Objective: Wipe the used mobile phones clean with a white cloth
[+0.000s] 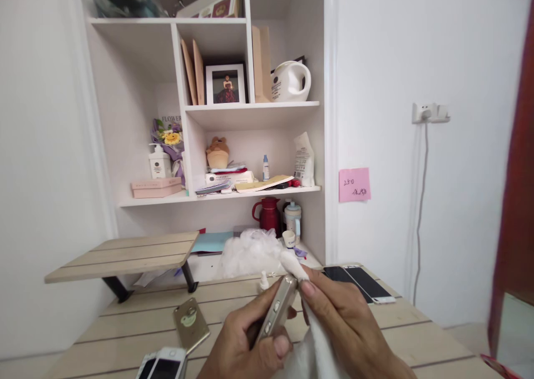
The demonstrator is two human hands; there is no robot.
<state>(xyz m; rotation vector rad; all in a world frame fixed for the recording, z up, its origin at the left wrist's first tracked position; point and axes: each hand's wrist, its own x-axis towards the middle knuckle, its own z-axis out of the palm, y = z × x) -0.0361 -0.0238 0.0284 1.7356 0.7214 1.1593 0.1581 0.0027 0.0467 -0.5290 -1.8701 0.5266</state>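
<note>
A gold phone (277, 306) is gripped in my left hand (246, 340), its narrow edge with two round buttons turned up toward me. My right hand (346, 318) pinches a white cloth (319, 340), and a folded tip of the cloth sticks up beside the phone's top end. The fingers of my right hand are close against that top corner. The cloth hangs down between my two hands. The phone's screen side cannot be made out.
On the slatted table (229, 295) lie a gold phone (191, 324), white phones (167, 363) at the front left, and dark screen panels (362, 283) at the right. A small white bottle (263, 281) stands behind my hands. A raised wooden stand (125, 256) occupies the left.
</note>
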